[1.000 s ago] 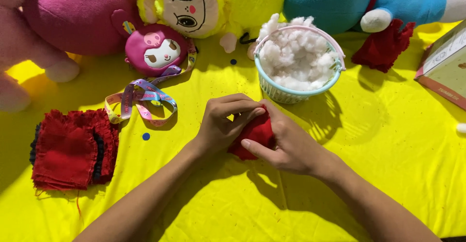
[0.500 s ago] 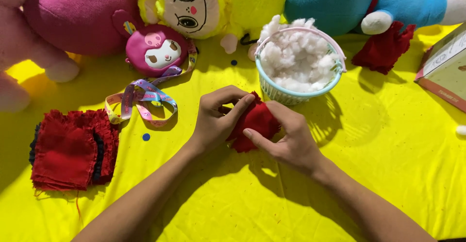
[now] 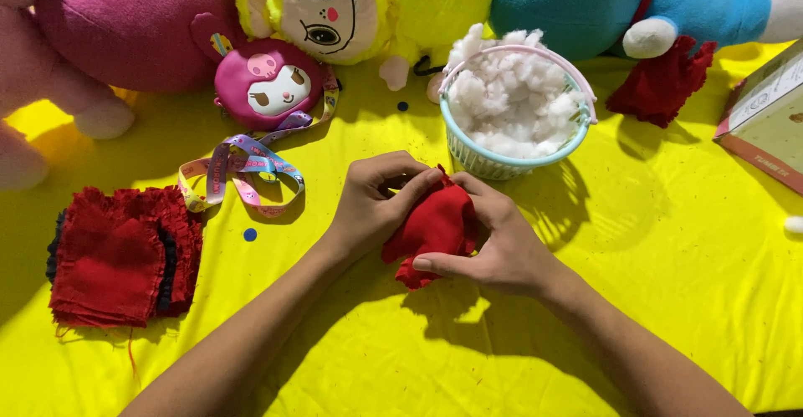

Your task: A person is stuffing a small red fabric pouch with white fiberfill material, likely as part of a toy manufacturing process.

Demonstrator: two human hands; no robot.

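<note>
hands meet at the middle of the yellow cloth [image 3: 669, 300]: the left hand [image 3: 372, 204] curls its fingers onto the top of a small red fabric pouch [image 3: 435, 225], and the right hand [image 3: 493, 245] wraps it from the side and below, thumb pressed along its lower edge. both are closed on the pouch, which is held just above the cloth, near the front of a pale blue basket [image 3: 493, 162] heaped with white stuffing [image 3: 514, 107]. to the left lies a stack of red fabric pieces [image 3: 117, 258], well apart, with a coloured ribbon strap [image 3: 242, 170] trailing from a round pink face purse [image 3: 268, 82]. plush toys line the far edge: a pink one [image 3: 125, 24], a yellow one [image 3: 418, 3], a blue one [image 3: 585, 3]. a loose red fabric scrap [image 3: 661, 86] sits by the blue toy. at the right edge, a flat box [image 3: 765, 124], tilted, shows a brown rim and pale greenish face.
</note>
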